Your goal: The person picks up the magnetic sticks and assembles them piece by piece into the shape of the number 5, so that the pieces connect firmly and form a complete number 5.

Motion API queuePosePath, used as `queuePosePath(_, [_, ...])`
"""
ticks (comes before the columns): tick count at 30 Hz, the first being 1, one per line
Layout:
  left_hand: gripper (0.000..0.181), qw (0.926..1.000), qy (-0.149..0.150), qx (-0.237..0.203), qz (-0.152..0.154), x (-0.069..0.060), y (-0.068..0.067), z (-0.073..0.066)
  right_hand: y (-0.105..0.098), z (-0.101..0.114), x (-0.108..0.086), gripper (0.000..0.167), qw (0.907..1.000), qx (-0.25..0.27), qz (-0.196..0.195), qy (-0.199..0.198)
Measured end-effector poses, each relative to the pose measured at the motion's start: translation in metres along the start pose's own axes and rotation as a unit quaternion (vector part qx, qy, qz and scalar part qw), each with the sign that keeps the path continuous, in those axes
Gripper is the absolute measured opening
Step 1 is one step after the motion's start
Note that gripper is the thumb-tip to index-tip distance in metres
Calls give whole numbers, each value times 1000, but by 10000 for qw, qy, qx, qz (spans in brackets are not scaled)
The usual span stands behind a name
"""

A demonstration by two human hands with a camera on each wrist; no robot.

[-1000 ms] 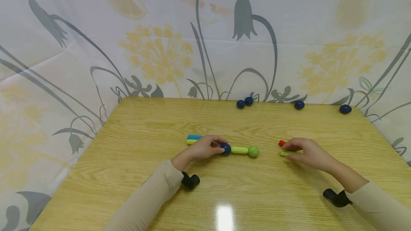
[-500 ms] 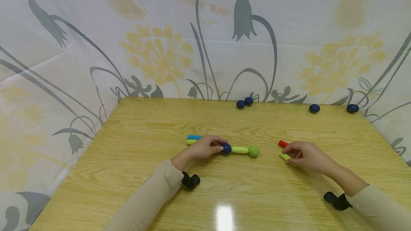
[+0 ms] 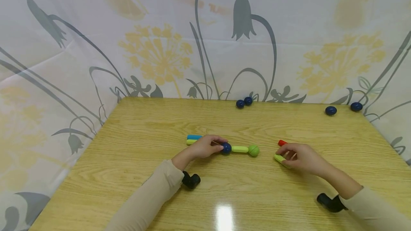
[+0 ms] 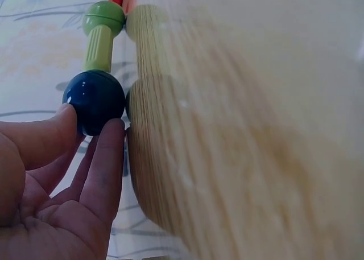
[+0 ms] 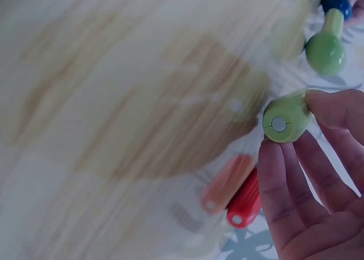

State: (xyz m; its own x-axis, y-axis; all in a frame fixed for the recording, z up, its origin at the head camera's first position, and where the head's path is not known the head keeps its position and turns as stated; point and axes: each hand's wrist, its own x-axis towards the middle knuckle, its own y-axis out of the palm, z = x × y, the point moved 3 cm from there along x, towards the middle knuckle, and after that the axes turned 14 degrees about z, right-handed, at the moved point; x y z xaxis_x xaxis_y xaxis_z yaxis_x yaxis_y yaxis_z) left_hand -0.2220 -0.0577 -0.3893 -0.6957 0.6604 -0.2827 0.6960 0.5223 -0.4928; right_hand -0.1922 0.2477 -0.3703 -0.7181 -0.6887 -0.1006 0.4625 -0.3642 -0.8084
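Note:
My left hand (image 3: 205, 147) pinches a dark blue ball (image 4: 94, 100) between thumb and fingers. Joined to that ball is a yellow-green rod (image 3: 239, 149), with a light green ball (image 3: 253, 150) on its far end; the chain lies on the table. My right hand (image 3: 303, 158) pinches a second yellow-green rod (image 5: 284, 119), slightly tilted, its end with a round metallic disc facing the right wrist camera. This rod is apart from the green ball. Just behind the right hand lies a red rod (image 3: 282, 143), partly hidden by the fingers.
A blue rod (image 3: 194, 137) and another yellow-green rod (image 3: 192, 142) lie side by side, partly behind the left hand. Along the back edge of the wooden table (image 3: 154, 117) are two blue balls (image 3: 244, 102) together and two more (image 3: 330, 110) farther right. A patterned cloth (image 3: 160, 45) hangs behind.
My right hand has drawn the yellow-green rod away from the red one, turning it and shifting slightly left. Two blue balls at the back right have rolled rightward. The left hand stays put.

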Motion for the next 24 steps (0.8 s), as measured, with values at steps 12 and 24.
queuePosePath(12, [31, 10000, -1, 33, -2, 3, 0, 0, 8, 16, 13, 23, 9992, 364, 38, -144])
queuePosePath(24, [31, 10000, 25, -23, 24, 5, 1, 1, 22, 30, 30, 22, 9966, 785, 116, -234])
